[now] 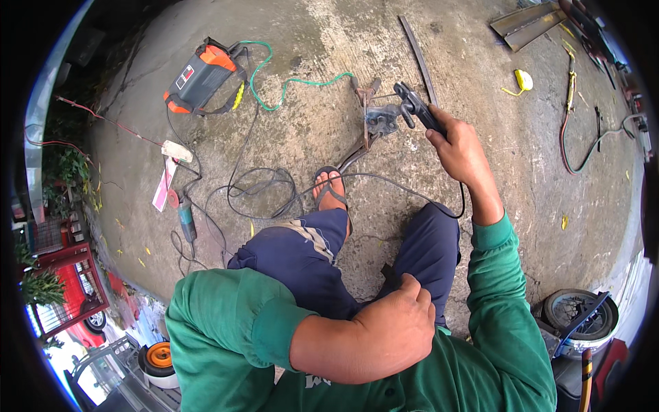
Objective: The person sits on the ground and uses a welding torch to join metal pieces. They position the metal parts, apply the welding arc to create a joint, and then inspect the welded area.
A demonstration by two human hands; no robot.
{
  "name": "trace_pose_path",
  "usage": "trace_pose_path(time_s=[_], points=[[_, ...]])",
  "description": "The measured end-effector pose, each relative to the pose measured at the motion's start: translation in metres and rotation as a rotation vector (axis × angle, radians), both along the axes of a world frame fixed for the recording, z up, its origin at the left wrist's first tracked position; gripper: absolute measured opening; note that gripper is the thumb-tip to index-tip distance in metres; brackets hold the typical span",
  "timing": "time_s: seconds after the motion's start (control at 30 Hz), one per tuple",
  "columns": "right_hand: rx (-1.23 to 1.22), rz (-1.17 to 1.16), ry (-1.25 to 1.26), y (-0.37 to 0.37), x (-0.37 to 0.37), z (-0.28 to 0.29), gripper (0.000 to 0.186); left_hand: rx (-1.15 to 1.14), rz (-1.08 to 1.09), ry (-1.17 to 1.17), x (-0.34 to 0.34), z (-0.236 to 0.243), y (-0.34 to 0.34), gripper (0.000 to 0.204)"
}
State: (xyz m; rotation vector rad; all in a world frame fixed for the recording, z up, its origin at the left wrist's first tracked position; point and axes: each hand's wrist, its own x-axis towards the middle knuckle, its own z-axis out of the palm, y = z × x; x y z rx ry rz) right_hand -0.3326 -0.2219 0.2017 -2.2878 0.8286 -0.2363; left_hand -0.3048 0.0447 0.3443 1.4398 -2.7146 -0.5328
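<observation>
Head view, looking down: gripping a black holder (420, 110) in the right hand (461, 150), with fingers wrapped round its handle. Pointing up and to the left along its long side, away from the wrist. Just to the left of the holder's tip and a bit lower: a dark metal lump (381, 119), low over the ground (494, 261). Can't tell if touching or just apart. Much nearer to the right hand than to the left hand (395, 328). Down by the belly with the left hand, with fingers curled; can't tell if holding anything.

On the left side of the lump, and in the way there: a rusty clamp (366, 103). Going from near its top back to an orange and black box (202, 77): a green wire (316, 79). Close below: a foot (331, 193) in a sandal. Sagging past the right wrist and close to the knee (434, 226): a black cord (384, 176), maybe a snag. Lying long just behind the holder: a thin bar (416, 55). Off left, a grinder (186, 221); off right, a yellow tape (524, 79).
</observation>
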Motion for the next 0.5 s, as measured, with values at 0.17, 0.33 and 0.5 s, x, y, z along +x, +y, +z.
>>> trace_pose_path(time_s=[0.17,0.33,0.5], points=[[0.023,0.011,0.009,-0.002,0.007,-0.011,0.05,0.031,-0.011,-0.052,0.013,0.003,0.002,0.029],[0.053,-0.08,-0.014,-0.004,0.01,0.004,0.05,0.031,-0.002,-0.029,0.018,0.004,0.008,0.03],[0.015,0.039,0.018,-0.005,0.015,-0.008,0.05,0.017,-0.01,-0.019,0.023,0.004,0.008,0.03]])
